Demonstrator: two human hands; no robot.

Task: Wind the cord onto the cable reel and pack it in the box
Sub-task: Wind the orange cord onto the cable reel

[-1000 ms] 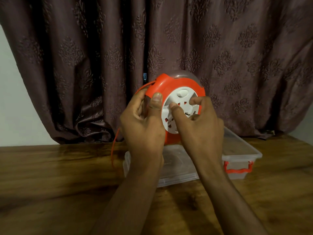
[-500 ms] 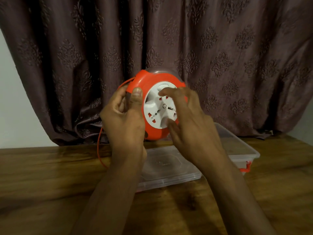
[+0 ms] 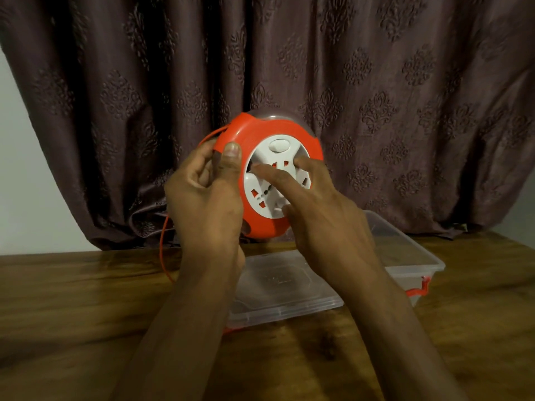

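Note:
I hold a round orange cable reel (image 3: 262, 224) with a white socket face up in front of me, above the table. My left hand (image 3: 207, 195) grips its left rim, thumb on the front edge. The fingers of my right hand (image 3: 318, 209) lie on the white socket disc, and the thumb touches the disc's lower edge. An orange cord (image 3: 162, 244) leaves the reel's upper left, loops down behind my left wrist to the table. A clear plastic box (image 3: 417, 256) with an orange latch sits behind my arms, and its clear lid (image 3: 283, 285) lies in front of it.
A wooden table (image 3: 72, 308) spans the foreground. A dark patterned curtain (image 3: 376, 96) hangs close behind the box, with a pale wall (image 3: 26, 183) at the left.
My right hand's fingers have shifted round on the white disc, from its upper part to across its middle and lower edge. The reel stays held by my left hand.

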